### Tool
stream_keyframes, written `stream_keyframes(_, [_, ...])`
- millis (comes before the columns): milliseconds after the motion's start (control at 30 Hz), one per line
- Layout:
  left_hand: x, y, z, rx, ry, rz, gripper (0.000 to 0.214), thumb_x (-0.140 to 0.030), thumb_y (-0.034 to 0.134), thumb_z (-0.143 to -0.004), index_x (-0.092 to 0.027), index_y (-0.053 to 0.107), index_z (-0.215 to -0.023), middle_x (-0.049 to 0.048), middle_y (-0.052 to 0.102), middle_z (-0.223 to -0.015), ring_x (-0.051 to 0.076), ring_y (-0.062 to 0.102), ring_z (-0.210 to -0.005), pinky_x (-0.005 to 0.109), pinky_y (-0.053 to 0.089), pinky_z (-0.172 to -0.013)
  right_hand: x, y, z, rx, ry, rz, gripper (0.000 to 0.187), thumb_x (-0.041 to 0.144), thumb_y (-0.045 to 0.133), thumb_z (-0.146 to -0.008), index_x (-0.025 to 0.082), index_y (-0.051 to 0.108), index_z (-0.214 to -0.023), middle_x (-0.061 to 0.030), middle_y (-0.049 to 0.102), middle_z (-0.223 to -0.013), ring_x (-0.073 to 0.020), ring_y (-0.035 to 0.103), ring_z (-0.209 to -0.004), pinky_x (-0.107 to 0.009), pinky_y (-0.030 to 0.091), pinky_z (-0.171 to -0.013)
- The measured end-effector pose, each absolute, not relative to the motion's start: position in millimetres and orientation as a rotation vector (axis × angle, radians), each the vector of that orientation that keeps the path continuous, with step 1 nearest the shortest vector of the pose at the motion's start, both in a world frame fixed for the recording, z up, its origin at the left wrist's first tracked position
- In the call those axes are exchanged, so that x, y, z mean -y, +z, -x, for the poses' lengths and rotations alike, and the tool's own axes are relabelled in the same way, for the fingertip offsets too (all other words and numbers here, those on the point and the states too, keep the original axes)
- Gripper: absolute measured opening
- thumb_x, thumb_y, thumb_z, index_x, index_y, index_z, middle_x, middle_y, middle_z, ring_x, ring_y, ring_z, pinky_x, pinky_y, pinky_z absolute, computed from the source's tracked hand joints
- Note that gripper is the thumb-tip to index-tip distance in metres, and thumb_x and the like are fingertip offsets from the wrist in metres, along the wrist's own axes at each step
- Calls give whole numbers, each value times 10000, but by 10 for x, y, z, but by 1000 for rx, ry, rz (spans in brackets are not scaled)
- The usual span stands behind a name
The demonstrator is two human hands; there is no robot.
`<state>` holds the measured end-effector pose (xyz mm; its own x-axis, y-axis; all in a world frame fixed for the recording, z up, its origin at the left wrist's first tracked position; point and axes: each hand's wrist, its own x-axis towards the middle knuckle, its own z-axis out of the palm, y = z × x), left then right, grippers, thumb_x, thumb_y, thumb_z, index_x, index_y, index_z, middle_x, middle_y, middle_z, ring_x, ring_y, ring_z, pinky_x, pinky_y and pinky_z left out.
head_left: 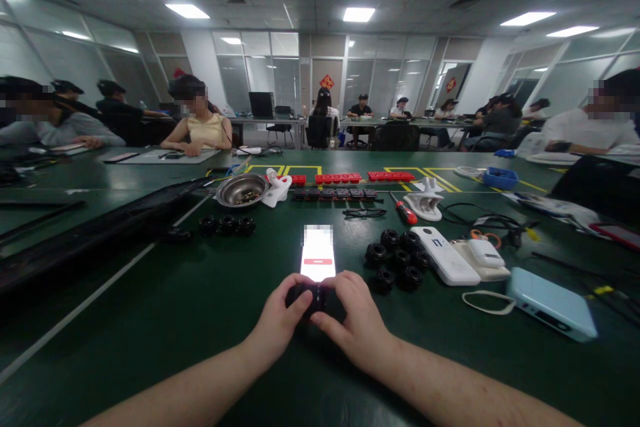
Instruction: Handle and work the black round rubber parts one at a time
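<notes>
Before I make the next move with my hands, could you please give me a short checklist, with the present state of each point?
1. Left hand on the black part: ok.
2. Right hand on the same part: ok.
3. Whole part visible: not ok, the hands partly hide it.
4. Phone screen lit: ok.
5. Hands free of the phone: cannot tell, they meet its near edge in view.
6. Screwdriver lying apart from both hands: ok.

Dark green, lined with yellow above centre, is shown by the table (200,307); black by the held part (319,296) below centre; light blue by the box (553,300) at lower right.
</notes>
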<state>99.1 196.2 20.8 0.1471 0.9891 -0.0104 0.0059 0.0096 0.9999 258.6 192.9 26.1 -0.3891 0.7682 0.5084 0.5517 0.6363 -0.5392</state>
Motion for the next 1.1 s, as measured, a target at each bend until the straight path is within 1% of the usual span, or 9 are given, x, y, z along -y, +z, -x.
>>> stream_keyframes(133, [-1975,218,-1011,-1081,973,-1126,482,-598,527,-640,-161,529,-845,34,545,-781,217,548,-747,300,462,-570,-1919,275,-2579,2186,293,873,357,212,576,-752,197,468,-1093,-61,566,-1005,-222,481,-945,-441,335,-900])
stream_keyframes(233, [-1969,235,-1006,-1108,992,-1094,409,-551,534,-663,-167,522,-801,19,535,-753,209,544,-737,296,462,-568,-1897,274,-2579,2224,261,821,439,147,554,-733,201,417,-1147,-63,536,-1098,-219,459,-1016,-457,249,-977])
stream_keyframes(333, [-1952,238,-988,-1133,1022,-1140,340,-492,557,-674,-178,520,-800,5,539,-748,196,550,-720,289,464,-591,-1892,269,-2585,2139,305,917,446,244,594,-717,176,423,-1123,-78,535,-1059,-234,463,-987,-445,328,-913])
stream_keyframes(467, [-1946,212,-979,-1118,1092,-1257,313,-447,598,-664,-184,529,-820,0,546,-771,175,545,-722,265,463,-608,-1911,283,-2585,2081,378,1012,276,307,592,-740,180,509,-971,-54,565,-894,-217,488,-855,-388,419,-757])
stream_keyframes(667, [-1986,181,-1000,-1062,1010,-1088,469,-587,502,-677,-149,525,-844,36,552,-774,199,551,-715,279,465,-534,-1895,303,-2579,2195,285,841,361,166,533,-764,200,458,-1115,-67,545,-1046,-223,456,-977,-429,351,-889])
stream_keyframes(767, [-1983,192,-997,-1079,1020,-1086,391,-528,513,-706,-151,531,-808,25,545,-752,189,544,-713,262,457,-532,-1883,291,-2590,2202,270,817,422,173,527,-749,194,413,-1155,-74,515,-1102,-228,443,-1019,-455,291,-949])
stream_keyframes(867, [-1962,212,-981,-1093,1058,-1145,309,-462,545,-714,-172,533,-822,7,545,-757,174,548,-702,255,458,-561,-1887,284,-2599,2111,328,915,436,266,560,-739,165,417,-1138,-92,525,-1053,-244,454,-986,-443,356,-884])
stream_keyframes(967, [-1952,214,-969,-1086,1111,-1249,289,-432,586,-694,-183,543,-834,3,555,-784,171,548,-736,260,461,-628,-1902,288,-2596,2074,388,1006,302,300,564,-755,165,505,-1018,-74,562,-916,-231,486,-871,-404,419,-764])
stream_keyframes(1100, [-1971,187,-985,-1062,1035,-1186,398,-515,562,-676,-164,544,-862,27,562,-794,199,558,-738,303,473,-616,-1908,299,-2585,2138,349,958,273,255,577,-762,179,526,-1019,-61,596,-902,-224,493,-842,-403,421,-755])
